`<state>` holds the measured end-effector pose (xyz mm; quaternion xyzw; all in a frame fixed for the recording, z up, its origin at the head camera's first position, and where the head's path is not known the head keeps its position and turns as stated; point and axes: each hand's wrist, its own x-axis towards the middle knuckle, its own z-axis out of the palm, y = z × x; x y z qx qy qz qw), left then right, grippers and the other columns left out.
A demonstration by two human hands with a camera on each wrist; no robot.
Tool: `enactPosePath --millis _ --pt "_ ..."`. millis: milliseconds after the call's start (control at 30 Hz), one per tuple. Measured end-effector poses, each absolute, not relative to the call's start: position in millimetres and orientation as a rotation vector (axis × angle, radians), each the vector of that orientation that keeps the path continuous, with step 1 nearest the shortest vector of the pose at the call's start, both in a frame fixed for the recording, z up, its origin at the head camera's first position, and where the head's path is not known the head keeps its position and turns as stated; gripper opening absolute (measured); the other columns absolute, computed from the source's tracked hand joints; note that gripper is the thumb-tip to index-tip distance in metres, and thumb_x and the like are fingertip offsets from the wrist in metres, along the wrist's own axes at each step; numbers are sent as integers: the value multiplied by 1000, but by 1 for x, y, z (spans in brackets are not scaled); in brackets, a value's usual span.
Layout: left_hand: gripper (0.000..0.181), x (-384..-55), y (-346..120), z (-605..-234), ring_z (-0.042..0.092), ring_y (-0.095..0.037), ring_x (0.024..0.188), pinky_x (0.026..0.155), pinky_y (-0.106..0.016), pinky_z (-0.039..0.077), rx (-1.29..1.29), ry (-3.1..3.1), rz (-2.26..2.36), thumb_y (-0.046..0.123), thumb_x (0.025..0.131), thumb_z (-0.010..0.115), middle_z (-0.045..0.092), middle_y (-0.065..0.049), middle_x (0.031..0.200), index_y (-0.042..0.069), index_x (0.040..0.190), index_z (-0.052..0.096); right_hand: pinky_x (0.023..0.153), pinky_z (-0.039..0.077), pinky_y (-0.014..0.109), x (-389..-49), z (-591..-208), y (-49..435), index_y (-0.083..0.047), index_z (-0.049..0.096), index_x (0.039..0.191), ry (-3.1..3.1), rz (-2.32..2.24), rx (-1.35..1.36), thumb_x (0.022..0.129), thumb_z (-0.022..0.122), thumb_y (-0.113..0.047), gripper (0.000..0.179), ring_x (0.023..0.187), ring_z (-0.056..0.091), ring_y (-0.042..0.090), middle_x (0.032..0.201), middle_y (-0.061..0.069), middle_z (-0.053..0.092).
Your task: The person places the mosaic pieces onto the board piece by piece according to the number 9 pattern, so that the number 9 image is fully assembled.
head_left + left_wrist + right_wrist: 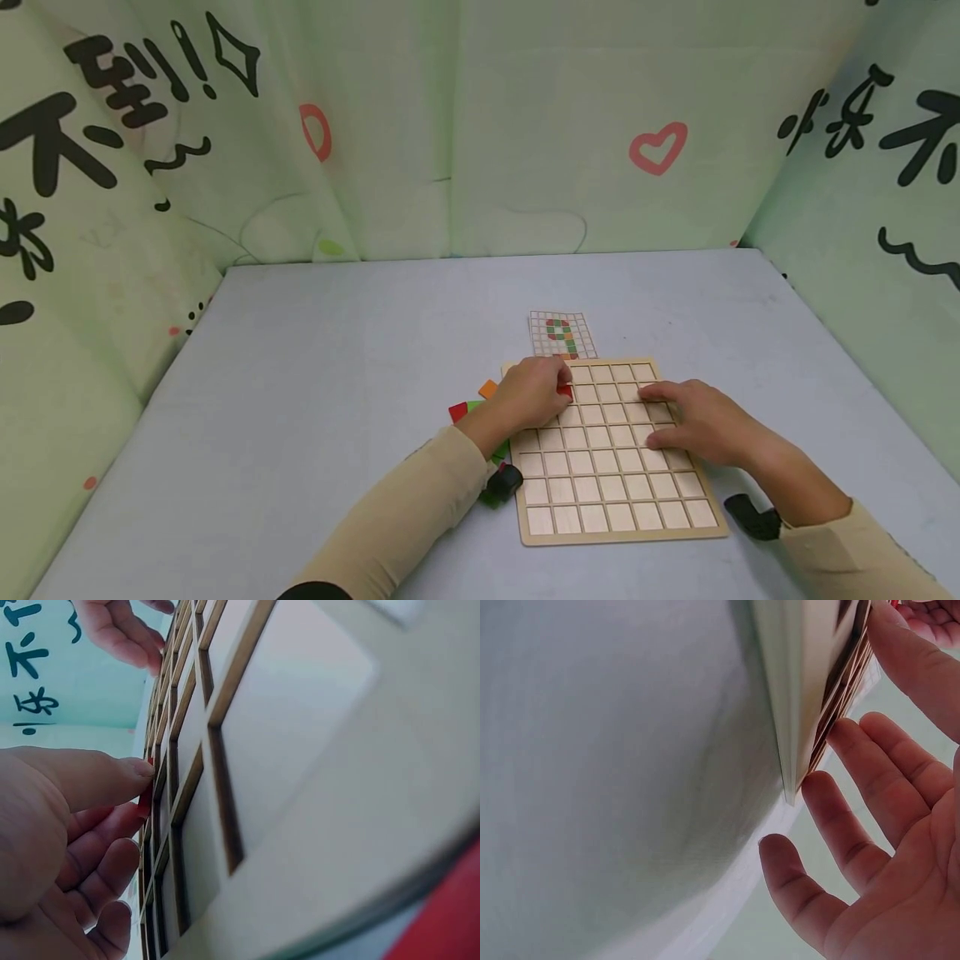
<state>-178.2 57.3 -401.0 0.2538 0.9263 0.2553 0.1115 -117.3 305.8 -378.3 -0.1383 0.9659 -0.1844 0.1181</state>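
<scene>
A wooden grid board (621, 537) with raised dividers lies on the table. Between thumb and fingers, my left hand (534, 392) pinches a small red square tile (566, 392) at the board's upper left cells. The left wrist view shows the thumb (112, 776) pressing the tile (145, 796) right at the dividers. My right hand (705, 421) rests on the board's right edge, its fingers spread and fairly straight. From the right wrist, the fingertips (817, 784) appear along the board's edge.
Behind the board lies a printed grid card (564, 335) with a red, green and orange pattern. Loose tiles, including an orange tile (488, 389) and a red tile (458, 412), lie left of the board, partly hidden by my left arm. A patterned curtain (465, 125) surrounds the table.
</scene>
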Motion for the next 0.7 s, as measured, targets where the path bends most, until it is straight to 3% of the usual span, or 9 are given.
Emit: enactPosePath --millis 700 --pt "23 -176 50 -400 56 -9 85 76 -20 47 691 2648 826 18 96 67 65 2 104 9 116 65 90 44 58 -117 -379 306 2 59 133 2831 -556 -456 81 82 -30 66 117 52 49 125 28 60"
